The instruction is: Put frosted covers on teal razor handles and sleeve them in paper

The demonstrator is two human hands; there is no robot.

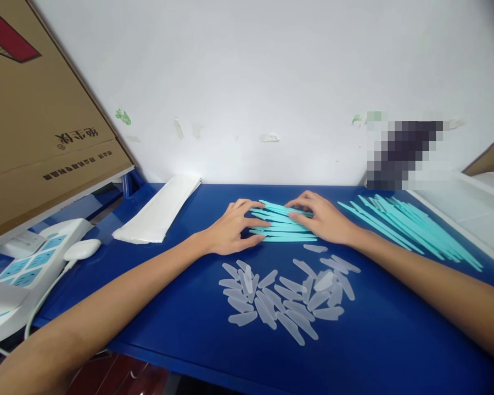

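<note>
Left hand [234, 227] and right hand [323, 219] are squaring sticks [282, 226] from 9 and 3 o'clock, grip apart, fingers flat. Best pushing evenly, avoiding caps [288, 296] at 6 o'clock.

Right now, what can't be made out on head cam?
Head view only.
Ends of the teal sticks: covered by left hand and right hand; count unclear.
The wall patch: pixelated, unreadable.
The cardboard box: cut off by top and left edges.
The clear caps: overlapping, too small to count.

Two piles of teal sticks [286, 236], roughly two dozen clear caps [286, 299], one white paper stack [158, 211], one cardboard box [37, 120]
</note>
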